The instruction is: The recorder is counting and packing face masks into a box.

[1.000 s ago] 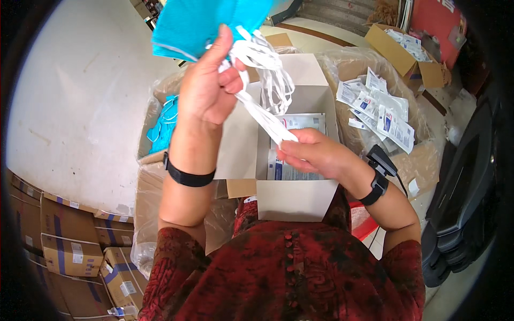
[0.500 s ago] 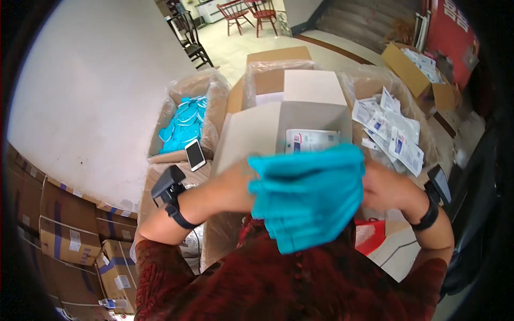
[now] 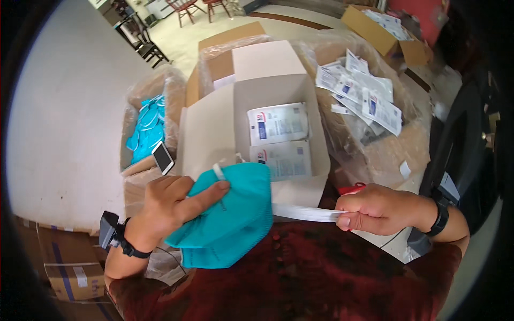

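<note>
My left hand is closed on a bundle of teal face masks, its index finger stretched across the top one. My right hand pinches the white ear loops, which run taut from the masks' right side. Just beyond the masks stands an open white box with its flaps spread. Inside lie white printed sachets, one group behind another; the masks hide part of the box's near side.
At the left, a plastic-lined carton holds more teal masks, with a phone on its near corner. Loose sachets fill a lined carton at the right. Another carton of packets stands farther back. Stacked boxes are at lower left.
The masks have come down and left, turned in my left hand. My right hand has moved away to the right, stretching the loops. The view has shifted, showing more of the white box's inside.
</note>
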{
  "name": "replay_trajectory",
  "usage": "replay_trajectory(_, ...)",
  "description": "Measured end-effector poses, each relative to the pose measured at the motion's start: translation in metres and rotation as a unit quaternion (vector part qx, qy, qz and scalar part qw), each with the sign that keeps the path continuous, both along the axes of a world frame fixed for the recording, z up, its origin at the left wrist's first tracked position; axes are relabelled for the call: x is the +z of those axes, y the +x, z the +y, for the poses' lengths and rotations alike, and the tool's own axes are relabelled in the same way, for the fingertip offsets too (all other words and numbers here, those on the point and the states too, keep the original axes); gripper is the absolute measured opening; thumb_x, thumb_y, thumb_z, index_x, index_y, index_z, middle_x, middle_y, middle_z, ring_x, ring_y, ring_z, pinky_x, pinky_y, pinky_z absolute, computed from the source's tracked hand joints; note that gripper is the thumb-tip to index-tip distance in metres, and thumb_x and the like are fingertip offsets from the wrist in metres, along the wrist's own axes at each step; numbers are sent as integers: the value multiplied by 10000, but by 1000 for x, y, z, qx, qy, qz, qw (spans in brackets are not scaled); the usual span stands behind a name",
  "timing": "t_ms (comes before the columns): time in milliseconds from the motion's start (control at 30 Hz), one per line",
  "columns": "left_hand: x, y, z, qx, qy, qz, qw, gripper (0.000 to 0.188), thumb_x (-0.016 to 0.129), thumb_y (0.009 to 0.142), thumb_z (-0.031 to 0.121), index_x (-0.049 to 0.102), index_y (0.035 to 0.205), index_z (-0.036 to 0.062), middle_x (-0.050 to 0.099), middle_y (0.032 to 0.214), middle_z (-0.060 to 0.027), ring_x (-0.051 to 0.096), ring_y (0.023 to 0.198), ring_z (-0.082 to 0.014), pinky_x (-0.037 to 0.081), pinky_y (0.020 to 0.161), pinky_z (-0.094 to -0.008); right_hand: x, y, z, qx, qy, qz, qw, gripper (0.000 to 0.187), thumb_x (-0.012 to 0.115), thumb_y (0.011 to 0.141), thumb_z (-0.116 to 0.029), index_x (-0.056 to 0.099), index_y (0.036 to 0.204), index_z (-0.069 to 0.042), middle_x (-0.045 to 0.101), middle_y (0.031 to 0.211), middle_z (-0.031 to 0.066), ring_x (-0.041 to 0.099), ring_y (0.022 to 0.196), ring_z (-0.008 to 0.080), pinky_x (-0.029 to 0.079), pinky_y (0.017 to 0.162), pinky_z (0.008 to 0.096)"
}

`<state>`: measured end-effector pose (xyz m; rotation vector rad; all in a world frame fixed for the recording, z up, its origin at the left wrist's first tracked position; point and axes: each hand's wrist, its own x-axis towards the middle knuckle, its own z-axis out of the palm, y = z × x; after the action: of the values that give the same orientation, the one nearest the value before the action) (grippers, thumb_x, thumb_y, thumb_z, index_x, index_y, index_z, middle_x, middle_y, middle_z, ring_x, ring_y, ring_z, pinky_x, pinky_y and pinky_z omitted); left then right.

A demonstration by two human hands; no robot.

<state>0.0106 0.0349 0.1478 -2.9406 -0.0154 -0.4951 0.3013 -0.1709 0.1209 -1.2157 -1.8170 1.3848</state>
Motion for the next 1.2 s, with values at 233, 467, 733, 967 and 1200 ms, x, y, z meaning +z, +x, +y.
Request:
replay_trajectory(233, -15, 11, 12, -18, -67, -12, 998, 474, 655, 628, 114, 628, 1102, 119, 382, 563, -13, 437, 447, -172, 322, 405, -311, 13, 4, -31, -43, -19, -64, 997, 184, 475, 939, -245, 477, 854, -82, 457, 602, 90, 530, 560, 275, 385, 501, 373)
replay_trajectory(467, -48, -30, 80, 151, -248, -42, 956, 349, 599, 785, 110, 597, 1123, 25, 613, 792, -103, 593, 690, -223, 457, 601, -329, -4, 21, -72, -174, -11, -95, 980, 194, 526, 909, -240, 507, 820, -69, 480, 593, 51, 504, 510, 216, 381, 477, 346)
replay_trajectory(733, -100, -63, 159, 250, -282, -194, 906, 306, 537, 900, 135, 557, 1170, -7, 621, 1054, -132, 598, 921, -212, 473, 826, -311, -102, 52, -125, -552, -197, 319, 745, 181, 489, 922, -233, 530, 863, -67, 394, 568, -41, 285, 418, 43, 205, 364, 182)
replay_trajectory(967, -135, 34, 95, 140, -334, -197, 911, 416, 483, 935, 210, 429, 1284, -10, 494, 1260, -124, 474, 1127, -243, 343, 1008, -366, -243, 48, -157, -687, -134, 395, 595, 315, 434, 945, -314, 570, 791, -75, 561, 769, 13, 508, 695, 126, 396, 645, 251)
replay_trajectory(1200, -130, 57, 52, 193, -404, -202, 871, 313, 585, 882, 118, 558, 1162, -19, 586, 1140, -133, 567, 979, -194, 449, 872, -316, -274, 43, -164, -731, -74, 332, 591, 403, 411, 954, -340, 580, 1098, -4, 618, 1028, 80, 499, 1054, 183, 306, 983, 319)
